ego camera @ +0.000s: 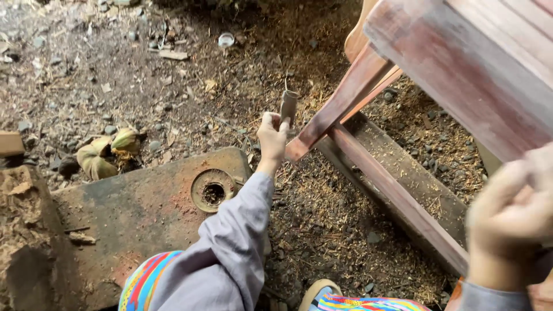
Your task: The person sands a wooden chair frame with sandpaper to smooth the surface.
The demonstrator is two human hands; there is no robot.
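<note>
My left hand (271,138) reaches forward in a grey sleeve and is closed around a short brown cylindrical tool (288,105). The tool sits against the end of a slanted leg (340,106) of a reddish-stained wooden furniture frame (472,63). Whether the tool is a brush I cannot tell. My right hand (510,216) is blurred at the lower right, close to the camera, with its fingers curled on the frame's near edge. The frame tilts over a long red rail (397,201) that runs toward the lower right.
A rusty metal plate (144,213) with a round holed fitting (213,193) lies on the ground at the left. Dried husks (106,152) lie behind it. A dusty wooden plank (412,173) rests under the frame. Sawdust and stones cover the ground.
</note>
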